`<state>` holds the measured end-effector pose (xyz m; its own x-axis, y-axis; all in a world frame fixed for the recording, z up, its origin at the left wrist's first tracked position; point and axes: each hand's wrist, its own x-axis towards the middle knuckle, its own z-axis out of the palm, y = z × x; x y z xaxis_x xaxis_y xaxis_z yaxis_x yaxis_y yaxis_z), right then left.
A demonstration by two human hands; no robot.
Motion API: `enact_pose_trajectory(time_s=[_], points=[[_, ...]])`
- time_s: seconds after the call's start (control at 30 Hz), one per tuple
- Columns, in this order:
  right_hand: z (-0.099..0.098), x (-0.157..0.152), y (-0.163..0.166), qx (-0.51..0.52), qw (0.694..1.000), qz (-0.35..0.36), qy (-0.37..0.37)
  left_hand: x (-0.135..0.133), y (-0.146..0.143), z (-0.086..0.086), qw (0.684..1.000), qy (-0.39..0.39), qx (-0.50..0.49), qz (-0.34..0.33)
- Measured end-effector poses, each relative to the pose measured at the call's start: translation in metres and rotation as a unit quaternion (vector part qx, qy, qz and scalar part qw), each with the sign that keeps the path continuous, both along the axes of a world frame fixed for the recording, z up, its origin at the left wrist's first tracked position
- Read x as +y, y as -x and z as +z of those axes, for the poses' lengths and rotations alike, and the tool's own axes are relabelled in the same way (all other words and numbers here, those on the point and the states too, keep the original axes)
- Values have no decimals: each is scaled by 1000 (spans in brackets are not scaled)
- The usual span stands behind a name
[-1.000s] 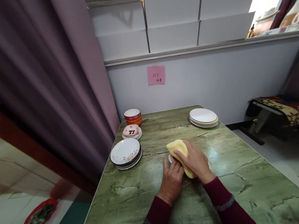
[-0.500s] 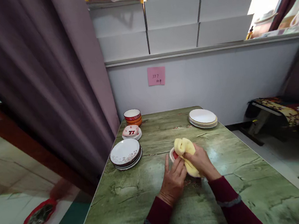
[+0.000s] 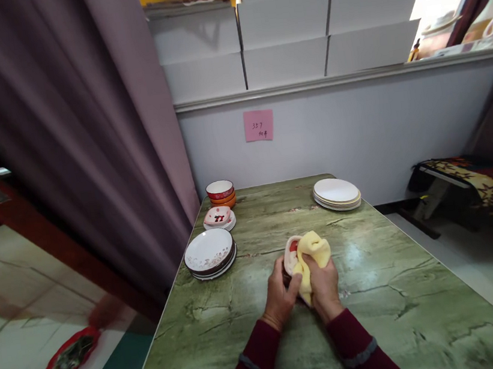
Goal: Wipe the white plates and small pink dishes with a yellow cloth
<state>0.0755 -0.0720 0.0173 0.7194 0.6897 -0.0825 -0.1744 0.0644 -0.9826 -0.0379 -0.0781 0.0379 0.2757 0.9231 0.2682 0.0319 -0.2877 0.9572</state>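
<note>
A small white dish [image 3: 290, 255] with a red pattern inside is tilted up above the green marbled table. My left hand [image 3: 281, 294] grips its left edge, thumb toward the front. My right hand [image 3: 324, 283] is closed on a yellow cloth [image 3: 316, 248], which it presses against the inside of the dish. The cloth is bunched up and hides the right part of the dish, and one end hangs down between the hands.
On the table's [image 3: 268, 351] left stand stacked plates [image 3: 208, 251], a pink-patterned square dish [image 3: 217, 215] on white saucers, and stacked red and orange bowls [image 3: 220, 193]. White plates [image 3: 336, 192] are piled at the back right. A pink note [image 3: 259, 125] is on the wall.
The dish has come up and tilted, and my left hand has turned from lying over its edge to gripping its side. My right hand has shifted slightly left and down with the cloth.
</note>
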Motion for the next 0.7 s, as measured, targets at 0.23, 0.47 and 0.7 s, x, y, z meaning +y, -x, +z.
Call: enact_pose_trajectory(time_s=[0.23, 0.47, 0.7], points=[[2, -12, 6, -149, 988, 44, -12, 12, -1, -17, 997, 39, -20, 62], [12, -12, -23, -372, 923, 77, -56, 12, 4, -11, 995, -54, 72, 35], [25, -16, -43, -584, 765, 203, -178, 20, 22, -10, 980, -111, 158, 50]])
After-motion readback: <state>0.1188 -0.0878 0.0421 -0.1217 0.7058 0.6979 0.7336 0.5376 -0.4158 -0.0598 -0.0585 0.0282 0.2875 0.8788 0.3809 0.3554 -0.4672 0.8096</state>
